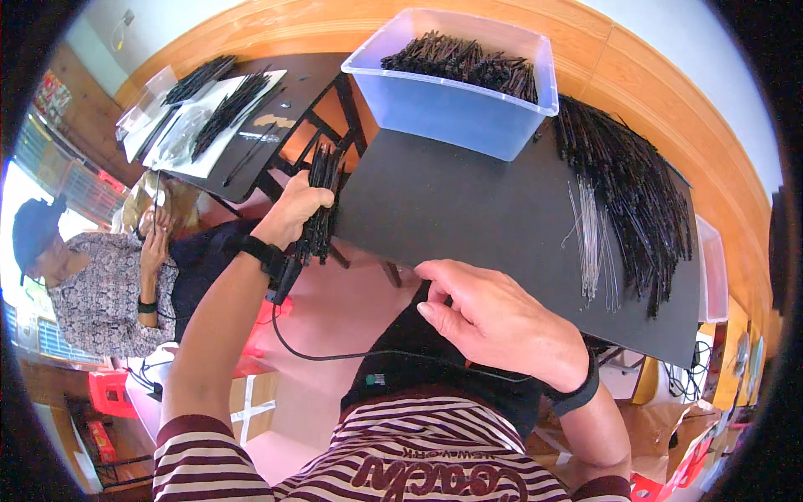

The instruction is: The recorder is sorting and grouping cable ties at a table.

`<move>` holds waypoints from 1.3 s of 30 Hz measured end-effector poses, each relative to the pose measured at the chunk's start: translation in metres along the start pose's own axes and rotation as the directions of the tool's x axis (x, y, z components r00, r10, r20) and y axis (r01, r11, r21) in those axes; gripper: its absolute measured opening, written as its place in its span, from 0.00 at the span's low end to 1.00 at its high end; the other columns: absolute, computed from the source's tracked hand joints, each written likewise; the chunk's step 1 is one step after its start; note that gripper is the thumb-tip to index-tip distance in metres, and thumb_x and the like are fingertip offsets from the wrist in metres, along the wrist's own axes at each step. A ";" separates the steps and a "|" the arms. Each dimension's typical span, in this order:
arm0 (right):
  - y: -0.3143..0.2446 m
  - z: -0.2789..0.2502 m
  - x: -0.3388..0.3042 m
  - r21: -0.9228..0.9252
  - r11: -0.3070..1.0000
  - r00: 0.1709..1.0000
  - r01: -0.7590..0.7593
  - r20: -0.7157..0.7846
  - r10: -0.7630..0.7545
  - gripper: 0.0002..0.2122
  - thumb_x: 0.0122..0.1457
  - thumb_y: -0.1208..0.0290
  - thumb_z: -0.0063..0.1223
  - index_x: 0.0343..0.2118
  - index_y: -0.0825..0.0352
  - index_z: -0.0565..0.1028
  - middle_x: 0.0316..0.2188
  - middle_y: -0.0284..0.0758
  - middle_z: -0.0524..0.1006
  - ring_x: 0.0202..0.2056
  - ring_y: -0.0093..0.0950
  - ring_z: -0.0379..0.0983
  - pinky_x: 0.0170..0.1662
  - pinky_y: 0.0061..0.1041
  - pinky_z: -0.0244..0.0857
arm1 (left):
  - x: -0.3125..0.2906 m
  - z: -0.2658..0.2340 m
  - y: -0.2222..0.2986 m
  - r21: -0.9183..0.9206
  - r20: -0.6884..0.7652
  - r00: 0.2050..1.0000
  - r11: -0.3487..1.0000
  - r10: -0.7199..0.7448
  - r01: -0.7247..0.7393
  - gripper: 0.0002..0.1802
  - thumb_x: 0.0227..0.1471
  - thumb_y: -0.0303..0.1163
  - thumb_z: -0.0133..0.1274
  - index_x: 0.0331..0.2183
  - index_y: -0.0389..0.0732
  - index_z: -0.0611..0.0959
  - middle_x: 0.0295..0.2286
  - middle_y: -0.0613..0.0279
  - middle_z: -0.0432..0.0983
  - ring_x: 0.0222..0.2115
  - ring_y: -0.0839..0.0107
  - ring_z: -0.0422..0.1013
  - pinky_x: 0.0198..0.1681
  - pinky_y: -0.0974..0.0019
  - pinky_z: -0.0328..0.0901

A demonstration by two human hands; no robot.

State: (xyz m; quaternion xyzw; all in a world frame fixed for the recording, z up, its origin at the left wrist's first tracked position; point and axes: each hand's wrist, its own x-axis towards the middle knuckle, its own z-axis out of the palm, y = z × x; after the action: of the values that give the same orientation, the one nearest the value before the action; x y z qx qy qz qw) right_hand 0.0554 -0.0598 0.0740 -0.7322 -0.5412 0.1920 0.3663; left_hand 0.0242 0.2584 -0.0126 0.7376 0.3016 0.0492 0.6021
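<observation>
My left hand (293,209) is wrapped round a bundle of thin black strips (321,205), held upright just off the left edge of the dark table (435,192). Over the table's front edge hovers my right hand (493,314), palm down, with thumb and forefinger apart and nothing visible between them; its other fingers are partly hidden. To its right lie several thin silver wires (592,243), some with looped ends. Beside them a large heap of long black strips (623,184) spreads along the table's right side.
A clear plastic bin (452,109) full of black strips stands at the table's back. On the left, another person (109,284) sits by a second dark table (305,79) bearing more black strips. A cable (335,357) runs from my left wristband across my lap.
</observation>
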 end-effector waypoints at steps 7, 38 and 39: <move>-0.001 -0.008 -0.018 0.021 0.998 0.998 -0.061 -0.004 0.061 0.13 0.54 0.70 0.48 0.39 0.73 0.66 0.34 0.51 0.72 0.36 0.48 0.70 0.37 0.40 0.66 | -0.013 0.003 0.005 -0.089 0.077 0.997 0.996 -0.001 0.008 0.12 0.36 0.21 0.48 0.30 0.36 0.70 0.20 0.60 0.67 0.18 0.70 0.67 0.18 0.66 0.63; 0.016 -0.037 -0.096 0.141 0.990 0.994 -0.029 -0.104 0.044 0.16 0.54 0.70 0.49 0.43 0.73 0.66 0.27 0.44 0.72 0.27 0.43 0.72 0.29 0.36 0.68 | -0.052 0.041 0.190 0.191 0.107 0.964 0.946 0.243 -0.260 0.11 0.43 0.35 0.54 0.30 0.42 0.73 0.17 0.71 0.67 0.13 0.81 0.63 0.16 0.78 0.60; 0.014 -0.041 -0.098 0.163 0.986 0.993 -0.043 -0.102 0.060 0.16 0.54 0.70 0.49 0.43 0.73 0.66 0.28 0.45 0.72 0.27 0.43 0.72 0.29 0.36 0.68 | -0.041 0.055 0.205 0.221 0.121 0.959 0.935 0.255 -0.277 0.10 0.43 0.34 0.54 0.30 0.42 0.73 0.16 0.70 0.68 0.13 0.81 0.64 0.15 0.78 0.61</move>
State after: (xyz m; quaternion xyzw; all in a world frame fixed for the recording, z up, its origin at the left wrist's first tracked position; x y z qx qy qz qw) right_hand 0.0591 -0.1671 0.0797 -0.7233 -0.4843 0.2050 0.4475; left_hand 0.0939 0.1711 0.1727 0.8393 0.1754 0.0608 0.5111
